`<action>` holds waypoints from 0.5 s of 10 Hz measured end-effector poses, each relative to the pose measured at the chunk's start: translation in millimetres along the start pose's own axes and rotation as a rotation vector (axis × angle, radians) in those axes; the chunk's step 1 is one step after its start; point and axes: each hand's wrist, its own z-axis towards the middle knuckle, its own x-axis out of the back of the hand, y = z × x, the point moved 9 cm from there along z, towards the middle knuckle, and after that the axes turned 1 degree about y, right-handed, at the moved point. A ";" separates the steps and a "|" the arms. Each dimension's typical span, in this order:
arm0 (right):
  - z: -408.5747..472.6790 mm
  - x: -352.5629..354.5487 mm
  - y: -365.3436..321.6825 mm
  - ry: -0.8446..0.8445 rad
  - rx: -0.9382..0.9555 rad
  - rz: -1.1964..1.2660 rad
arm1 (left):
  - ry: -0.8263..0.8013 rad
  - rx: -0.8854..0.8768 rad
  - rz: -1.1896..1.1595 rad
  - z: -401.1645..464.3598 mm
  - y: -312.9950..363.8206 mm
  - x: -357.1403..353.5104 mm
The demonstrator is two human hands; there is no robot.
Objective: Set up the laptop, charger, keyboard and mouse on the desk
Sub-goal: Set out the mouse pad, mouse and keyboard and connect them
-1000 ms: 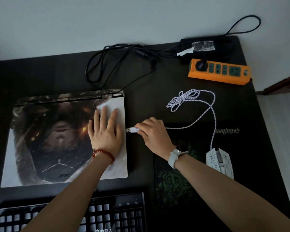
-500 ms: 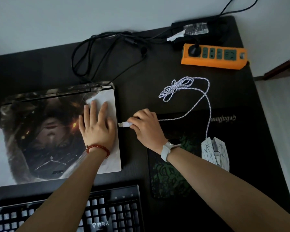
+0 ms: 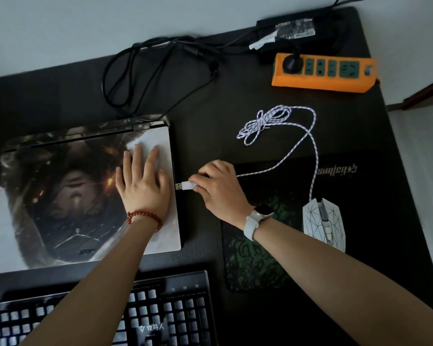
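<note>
A closed laptop [image 3: 60,191] with a dark picture on its lid lies at the desk's left. My left hand [image 3: 141,186] rests flat on the lid near its right edge, fingers straight. My right hand [image 3: 218,188] pinches the white USB plug [image 3: 184,186] of the mouse cable; the plug's metal tip sits right at the laptop's right side. The white braided cable [image 3: 310,136] loops back to the white mouse [image 3: 324,223] on the dark mouse pad [image 3: 255,265]. A black keyboard [image 3: 165,315] lies at the front. The black charger brick [image 3: 293,28] sits at the back.
An orange power strip [image 3: 323,71] with one black plug in it lies at the back right. The charger's black cable [image 3: 145,71] coils behind the laptop. The desk's right edge [image 3: 378,101] meets pale floor and a brown skirting piece.
My right hand has brought the USB plug leftward until its tip reaches the laptop's right side. My left hand stays flat on the lid. The camera has tilted a little.
</note>
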 end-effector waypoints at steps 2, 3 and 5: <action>-7.6 -4.0 -1.2 0.008 0.036 -0.020 | -0.014 0.004 -0.006 -1.0 0.5 -0.1; -9.6 -4.1 -1.8 0.014 0.050 -0.017 | -0.003 -0.001 -0.007 -0.1 0.7 1.0; -12.0 -1.7 -3.1 0.003 0.051 -0.019 | -0.010 -0.003 -0.004 -0.6 0.1 -0.3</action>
